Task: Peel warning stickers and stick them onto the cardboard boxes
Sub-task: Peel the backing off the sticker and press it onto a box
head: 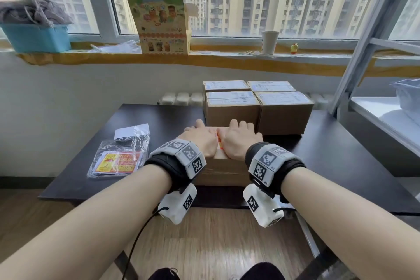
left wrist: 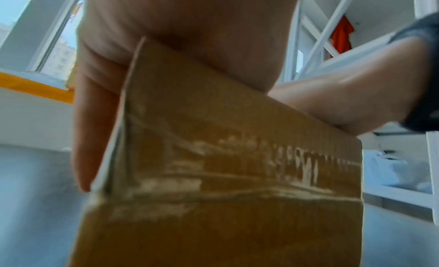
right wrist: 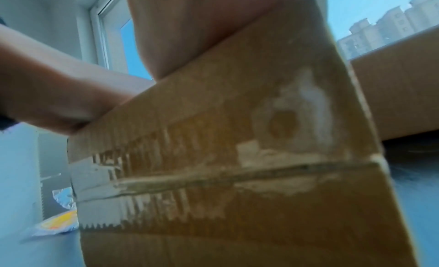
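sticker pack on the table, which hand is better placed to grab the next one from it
Left. The sticker pack lies on the left hand's side of the cardboard box; the right hand would have to cross over.

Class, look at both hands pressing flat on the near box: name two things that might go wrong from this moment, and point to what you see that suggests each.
1. The orange and yellow warning sticker is almost wholly hidden between the left hand and the right hand, so creases or a crooked edge could go unnoticed.
2. The near brown cardboard box stands at the dark table's front edge; hard pressing might slide or tip it toward the person.
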Available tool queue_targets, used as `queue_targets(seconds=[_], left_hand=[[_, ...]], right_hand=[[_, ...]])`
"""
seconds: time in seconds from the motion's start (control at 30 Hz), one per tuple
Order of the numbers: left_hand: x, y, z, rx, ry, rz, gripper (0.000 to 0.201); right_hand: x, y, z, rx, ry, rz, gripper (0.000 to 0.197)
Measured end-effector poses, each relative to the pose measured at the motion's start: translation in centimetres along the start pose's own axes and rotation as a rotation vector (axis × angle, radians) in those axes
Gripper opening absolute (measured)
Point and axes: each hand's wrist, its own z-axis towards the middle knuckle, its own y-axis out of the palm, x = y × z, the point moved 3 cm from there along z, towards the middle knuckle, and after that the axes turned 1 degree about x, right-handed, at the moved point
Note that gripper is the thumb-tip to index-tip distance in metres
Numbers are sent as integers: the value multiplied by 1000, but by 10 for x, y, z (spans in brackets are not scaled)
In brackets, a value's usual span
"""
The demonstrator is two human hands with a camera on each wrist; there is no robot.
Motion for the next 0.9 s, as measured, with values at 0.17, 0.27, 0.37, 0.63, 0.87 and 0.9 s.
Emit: queue_targets(seconds=[0.17,0.27,0.37,0.63,0.87,0.9], left_hand=[[1,-7,-2,7,29,39,43],[-1,-12,-2,17,-18,-7,49],[3,-12,-2,36,-28,32,49],[-5,-14,2,48,65,44,45],[-17,-17,10,-5,108,-72,43],[-17,-18,10,-12,109,-76,41]], right_hand=[[0,-1,0,2,6,17,48],[-1,-4,4,-26,36,39,59],[-4,-2,6,14,68,-12,60],[1,-6,11,-12,-2,-48,57],[10,-4,20,-38,-118,85,43],[12,-4,21,-30,-133,108,39]])
